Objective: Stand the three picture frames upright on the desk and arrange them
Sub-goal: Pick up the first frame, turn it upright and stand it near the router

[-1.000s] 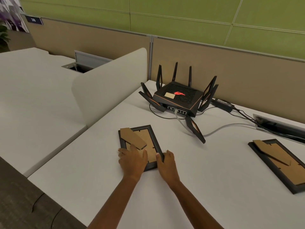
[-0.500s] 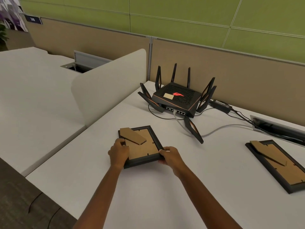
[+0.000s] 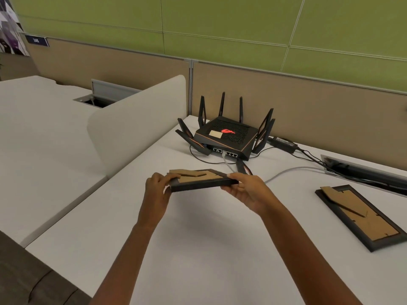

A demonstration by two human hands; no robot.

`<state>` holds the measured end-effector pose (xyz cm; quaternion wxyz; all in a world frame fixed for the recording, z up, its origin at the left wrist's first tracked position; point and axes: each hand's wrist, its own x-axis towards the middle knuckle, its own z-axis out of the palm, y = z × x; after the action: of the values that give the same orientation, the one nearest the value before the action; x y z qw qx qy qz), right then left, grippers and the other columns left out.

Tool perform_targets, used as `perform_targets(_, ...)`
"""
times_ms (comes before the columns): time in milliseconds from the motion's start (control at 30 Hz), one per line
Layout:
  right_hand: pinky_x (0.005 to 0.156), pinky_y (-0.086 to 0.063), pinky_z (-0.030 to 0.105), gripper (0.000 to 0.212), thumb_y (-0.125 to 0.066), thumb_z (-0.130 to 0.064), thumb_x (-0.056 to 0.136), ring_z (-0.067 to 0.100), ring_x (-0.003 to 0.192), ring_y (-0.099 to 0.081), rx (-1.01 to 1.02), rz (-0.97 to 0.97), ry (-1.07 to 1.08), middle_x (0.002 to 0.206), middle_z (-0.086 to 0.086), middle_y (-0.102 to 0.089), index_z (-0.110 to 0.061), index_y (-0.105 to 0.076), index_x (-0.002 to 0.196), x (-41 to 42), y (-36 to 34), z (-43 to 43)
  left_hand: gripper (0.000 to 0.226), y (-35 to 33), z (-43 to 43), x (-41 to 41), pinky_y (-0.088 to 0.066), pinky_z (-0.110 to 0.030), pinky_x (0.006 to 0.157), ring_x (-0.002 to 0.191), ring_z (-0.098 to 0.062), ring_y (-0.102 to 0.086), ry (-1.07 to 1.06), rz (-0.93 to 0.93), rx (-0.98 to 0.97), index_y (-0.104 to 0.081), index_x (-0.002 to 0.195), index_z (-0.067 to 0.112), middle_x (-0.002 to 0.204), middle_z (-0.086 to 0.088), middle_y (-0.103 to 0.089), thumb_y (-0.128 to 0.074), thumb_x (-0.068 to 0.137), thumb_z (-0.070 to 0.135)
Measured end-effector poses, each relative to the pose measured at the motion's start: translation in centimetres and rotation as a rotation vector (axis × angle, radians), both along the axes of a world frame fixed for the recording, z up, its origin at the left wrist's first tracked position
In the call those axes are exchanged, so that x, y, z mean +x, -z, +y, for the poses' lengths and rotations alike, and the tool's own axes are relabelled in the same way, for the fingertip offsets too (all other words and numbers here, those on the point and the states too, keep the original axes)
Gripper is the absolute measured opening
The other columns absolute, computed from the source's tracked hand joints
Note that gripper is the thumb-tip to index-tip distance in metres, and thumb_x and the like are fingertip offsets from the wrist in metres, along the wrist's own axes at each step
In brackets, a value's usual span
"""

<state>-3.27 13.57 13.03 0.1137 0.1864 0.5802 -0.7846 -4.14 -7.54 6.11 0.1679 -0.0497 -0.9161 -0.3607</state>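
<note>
A small black picture frame (image 3: 201, 184) with a brown cardboard back and fold-out stand hangs above the white desk (image 3: 198, 249), back side up and nearly level. My left hand (image 3: 157, 190) grips its left end and my right hand (image 3: 247, 191) grips its right end. A second, larger black frame (image 3: 361, 216) lies face down on the desk at the right, its cardboard stand folded against the back. A third frame is not in view.
A black router (image 3: 226, 136) with several antennas stands at the back of the desk, with cables and a power brick (image 3: 283, 143) running to a cable slot (image 3: 361, 170) at the right. A low white divider (image 3: 136, 119) borders the desk's left side.
Both hands closed on the ends of the small frame and lifted it off the desk; it now hangs nearly level above the spot where it lay flat.
</note>
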Motion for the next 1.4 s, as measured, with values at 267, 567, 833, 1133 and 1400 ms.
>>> perform_targets(267, 0.061, -0.058, 0.023, 0.027, -0.052, -0.032, 0.089, 0.02, 0.071, -0.065, 0.149, 0.185, 0.055, 0.081, 0.014, -0.065, -0.006, -0.056, 0.096, 1.1, -2.7, 3.0, 0.015, -2.0, 3.9, 0.4, -0.047, -0.006, 0.068, 0.086, -0.017, -0.054, 0.235, 0.045, 0.453, -0.055, 0.105, 0.005, 0.097, -0.005, -0.059, -0.047, 0.092, 0.004)
perform_targets(567, 0.072, -0.051, 0.028, 0.034, -0.052, -0.029, 0.089, 0.017, 0.088, -0.057, 0.578, 0.407, 0.168, 0.087, 0.0, -0.059, -0.013, -0.052, 0.119, 2.6, -1.2, 5.7, 0.014, -2.6, 8.4, 1.1, -0.053, -0.01, 0.06, 0.088, -0.015, -0.059, 0.24, -0.138, 0.727, -0.047, 0.101, 0.017, 0.097, 0.0, -0.059, -0.034, 0.097, 0.021)
perform_targets(833, 0.07, -0.051, 0.02, 0.026, -0.05, -0.033, 0.089, 0.022, 0.097, -0.062, 0.547, 0.319, 0.05, 0.102, 0.006, -0.065, -0.012, -0.058, 0.102, 5.0, 2.7, 7.5, 0.026, -2.8, 11.0, 1.5, -0.056, -0.013, 0.055, 0.08, -0.011, -0.063, 0.214, -0.328, 1.011, -0.051, 0.104, 0.014, 0.09, 0.003, -0.063, -0.033, 0.097, 0.031)
perform_targets(1133, 0.072, -0.056, 0.028, 0.028, -0.045, -0.028, 0.092, 0.024, 0.092, -0.066, 0.334, 0.205, 0.111, 0.102, 0.012, -0.067, -0.006, -0.058, 0.104, 7.4, 5.0, 9.1, 0.037, -2.4, 13.1, 1.8, -0.051, -0.025, 0.069, 0.093, -0.025, -0.063, 0.199, -0.315, 0.706, -0.055, 0.107, 0.006, 0.102, -0.011, -0.064, -0.034, 0.096, 0.033)
perform_targets(1400, 0.061, -0.056, 0.02, 0.019, -0.045, -0.028, 0.092, 0.018, 0.083, -0.067, 0.404, 0.218, 0.165, 0.094, 0.006, -0.067, -0.014, -0.058, 0.094, 9.8, 5.5, 13.0, 0.049, -0.9, 16.3, 3.3, -0.047, -0.04, 0.083, 0.091, -0.02, -0.061, 0.342, -0.717, 0.879, -0.056, 0.085, 0.036, 0.099, 0.003, -0.062, -0.011, 0.091, 0.055)
